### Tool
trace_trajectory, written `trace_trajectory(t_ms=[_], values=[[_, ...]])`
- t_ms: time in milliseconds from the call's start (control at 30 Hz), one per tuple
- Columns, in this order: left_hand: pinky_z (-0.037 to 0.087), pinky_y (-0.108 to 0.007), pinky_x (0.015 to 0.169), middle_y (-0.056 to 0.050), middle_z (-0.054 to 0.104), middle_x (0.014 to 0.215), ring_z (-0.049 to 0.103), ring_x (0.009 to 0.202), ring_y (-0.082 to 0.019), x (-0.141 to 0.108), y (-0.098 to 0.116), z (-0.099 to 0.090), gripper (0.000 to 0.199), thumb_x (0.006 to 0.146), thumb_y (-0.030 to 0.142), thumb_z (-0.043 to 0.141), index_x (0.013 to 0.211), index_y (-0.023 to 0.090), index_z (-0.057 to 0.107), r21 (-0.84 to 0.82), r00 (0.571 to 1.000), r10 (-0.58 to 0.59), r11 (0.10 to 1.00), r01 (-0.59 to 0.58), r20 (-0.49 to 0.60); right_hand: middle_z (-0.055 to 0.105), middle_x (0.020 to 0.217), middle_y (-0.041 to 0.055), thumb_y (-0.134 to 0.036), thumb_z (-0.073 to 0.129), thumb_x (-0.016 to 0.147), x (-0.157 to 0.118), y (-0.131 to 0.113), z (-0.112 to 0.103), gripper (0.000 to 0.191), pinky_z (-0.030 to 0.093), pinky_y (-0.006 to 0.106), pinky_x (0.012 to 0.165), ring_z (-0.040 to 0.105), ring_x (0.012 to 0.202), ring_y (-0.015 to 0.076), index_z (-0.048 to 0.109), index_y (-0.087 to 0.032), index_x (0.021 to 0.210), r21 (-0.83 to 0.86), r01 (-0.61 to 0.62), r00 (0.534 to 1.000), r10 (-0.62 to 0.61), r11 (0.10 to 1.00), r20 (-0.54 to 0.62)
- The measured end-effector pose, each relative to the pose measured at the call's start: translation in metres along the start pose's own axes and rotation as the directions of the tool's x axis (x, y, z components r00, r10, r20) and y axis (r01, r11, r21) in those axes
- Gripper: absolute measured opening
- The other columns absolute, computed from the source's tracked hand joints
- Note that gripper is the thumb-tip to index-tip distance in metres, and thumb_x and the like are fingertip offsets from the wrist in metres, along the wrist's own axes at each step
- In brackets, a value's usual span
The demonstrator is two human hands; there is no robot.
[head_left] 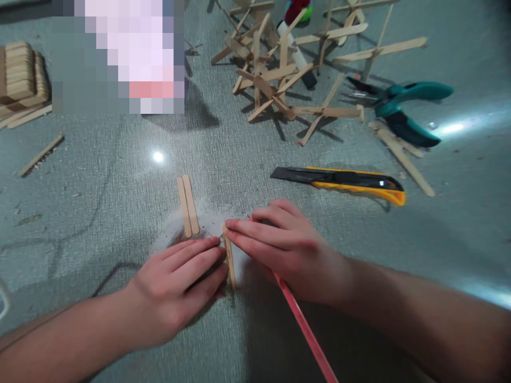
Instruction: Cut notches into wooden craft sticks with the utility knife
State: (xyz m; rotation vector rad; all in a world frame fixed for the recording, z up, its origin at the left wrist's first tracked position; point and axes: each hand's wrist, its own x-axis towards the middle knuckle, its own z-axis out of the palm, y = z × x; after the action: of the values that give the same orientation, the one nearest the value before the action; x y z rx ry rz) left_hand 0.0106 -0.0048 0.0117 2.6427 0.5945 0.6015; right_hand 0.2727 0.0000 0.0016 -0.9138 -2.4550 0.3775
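My left hand (181, 284) presses its closed fingertips against the side of a wooden craft stick (230, 266) lying on the table, with small marks on its face. The fingertips of my right hand (293, 247) rest at the far end of that stick. Tucked under my right hand is a long red pencil (305, 319), its rear end running toward the near edge of view and a bit of red showing past the fingers. Just beyond my left hand, two craft sticks (187, 206) lie side by side. My thumbs are mostly hidden.
A yellow and black utility knife (339, 181) lies beyond my right hand. Farther back are teal-handled pliers (415, 98), loose stick pieces (405, 159) and a pile of crossed sticks (275, 85). Stacked craft sticks (24, 74) stand at far left, near a short stick (42, 155).
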Motion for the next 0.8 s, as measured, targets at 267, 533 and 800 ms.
trace_trajectory(t_ms=[267,533,800], values=[[0.064,-0.047,0.106,-0.016,0.074,0.124,0.071,0.122,-0.032,0.0,0.0,-0.002,0.022,0.097,0.017,0.069,0.116,0.006,0.074,0.001,1.0,0.007,1.0,-0.007,0.001,0.077,0.122,0.0058,-0.011,0.041,0.107,0.002,0.001,-0.002,0.029,0.045,0.038,0.084,0.063,0.092,0.0193,0.066,-0.012,0.12,-0.027,0.007,1.0,-0.007,1.0,-0.021],[0.063,-0.047,0.108,-0.016,0.074,0.125,0.07,0.124,-0.033,0.002,0.0,-0.002,0.025,0.096,0.016,0.071,0.117,0.005,0.073,-0.011,1.0,0.003,1.0,-0.003,0.014,0.066,0.089,0.0016,-0.006,0.059,0.09,0.002,-0.018,-0.005,0.014,0.052,0.023,0.072,0.062,0.08,0.0101,0.058,-0.02,0.092,0.469,-0.231,0.939,0.321,0.853,-0.122],[0.064,-0.048,0.106,-0.016,0.074,0.125,0.07,0.124,-0.033,0.002,0.001,0.0,0.022,0.1,0.017,0.065,0.116,0.005,0.073,-0.017,1.0,-0.007,1.0,0.007,0.002,0.062,0.076,-0.0019,-0.006,0.061,0.085,0.004,-0.02,0.001,0.022,0.043,0.02,0.059,0.054,0.064,0.0074,0.049,-0.021,0.076,0.652,-0.315,0.922,0.386,0.689,0.037]])
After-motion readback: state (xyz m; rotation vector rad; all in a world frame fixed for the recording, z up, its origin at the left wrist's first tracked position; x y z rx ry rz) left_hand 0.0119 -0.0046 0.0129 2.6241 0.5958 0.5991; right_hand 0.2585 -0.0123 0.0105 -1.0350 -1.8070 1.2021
